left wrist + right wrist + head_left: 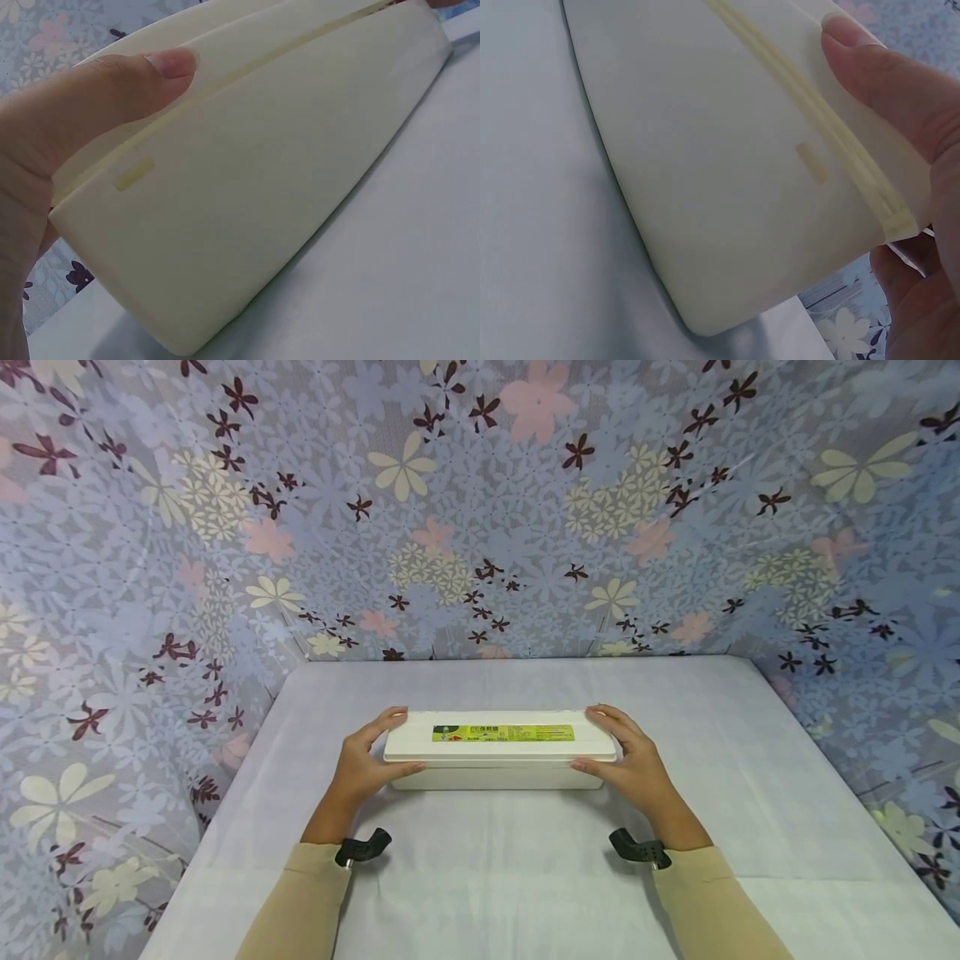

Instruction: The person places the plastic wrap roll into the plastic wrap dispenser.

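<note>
A white, long cling film box (495, 777) lies crosswise on the white-covered table, its lid (408, 739) on top bearing a green and yellow label (502, 733). My left hand (367, 756) grips the lid's left end, thumb on the front edge and fingers at the back. At the right end my right hand (630, 752) holds the lid in the same way. In the left wrist view the left thumb (142, 82) presses the lid's front above a yellowish seam. A like seam (810, 105) runs below the right thumb (870, 64) in the right wrist view. The box's inside is hidden.
A white cloth (487, 877) covers the table. Flower-patterned fabric (480, 527) hangs behind it and at both sides. On each wrist sits a black mount, the left one (363, 847) and the right one (637, 847), over beige sleeves.
</note>
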Action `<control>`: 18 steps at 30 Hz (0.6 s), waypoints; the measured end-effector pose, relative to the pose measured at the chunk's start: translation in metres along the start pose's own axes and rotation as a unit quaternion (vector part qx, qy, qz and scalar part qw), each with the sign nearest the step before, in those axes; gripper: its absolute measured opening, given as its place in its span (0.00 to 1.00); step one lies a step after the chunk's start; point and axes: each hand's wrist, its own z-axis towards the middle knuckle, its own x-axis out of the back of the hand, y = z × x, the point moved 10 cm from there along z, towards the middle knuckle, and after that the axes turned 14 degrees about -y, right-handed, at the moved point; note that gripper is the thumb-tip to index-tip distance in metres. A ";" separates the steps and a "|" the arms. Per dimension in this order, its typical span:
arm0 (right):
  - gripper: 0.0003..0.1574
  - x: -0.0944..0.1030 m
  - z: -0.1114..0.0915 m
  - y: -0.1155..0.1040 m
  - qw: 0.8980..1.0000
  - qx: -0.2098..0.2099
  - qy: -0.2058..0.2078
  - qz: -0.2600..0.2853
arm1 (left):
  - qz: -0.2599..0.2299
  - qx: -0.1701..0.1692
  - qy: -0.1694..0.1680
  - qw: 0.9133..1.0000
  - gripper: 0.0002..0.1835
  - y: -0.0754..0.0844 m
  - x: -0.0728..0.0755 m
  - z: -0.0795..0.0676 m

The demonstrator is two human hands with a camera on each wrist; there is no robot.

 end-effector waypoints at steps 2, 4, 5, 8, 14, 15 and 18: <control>0.49 0.000 0.000 -0.001 1.000 0.003 0.000 -0.002 | 0.000 0.001 0.001 1.000 0.44 0.000 -0.001 0.000; 0.48 0.000 0.000 -0.001 1.000 0.006 0.000 -0.004 | 0.001 0.003 0.000 1.000 0.44 -0.001 -0.001 0.000; 0.48 0.000 0.000 0.000 1.000 0.006 0.000 -0.004 | 0.001 0.002 0.001 1.000 0.44 -0.001 -0.001 0.000; 0.49 -0.001 0.000 0.002 1.000 0.011 -0.001 -0.004 | 0.005 -0.004 0.001 1.000 0.44 -0.001 -0.002 0.000; 0.49 -0.002 0.000 0.008 1.000 -0.001 -0.005 0.004 | 0.023 -0.011 0.005 1.000 0.44 -0.002 -0.001 -0.001; 0.50 -0.003 0.000 0.011 1.000 -0.004 -0.005 0.006 | 0.027 -0.011 0.006 1.000 0.44 -0.002 -0.001 -0.001; 0.51 -0.005 -0.001 0.026 1.000 -0.006 -0.006 0.009 | 0.036 -0.011 0.008 0.999 0.44 -0.002 0.000 -0.002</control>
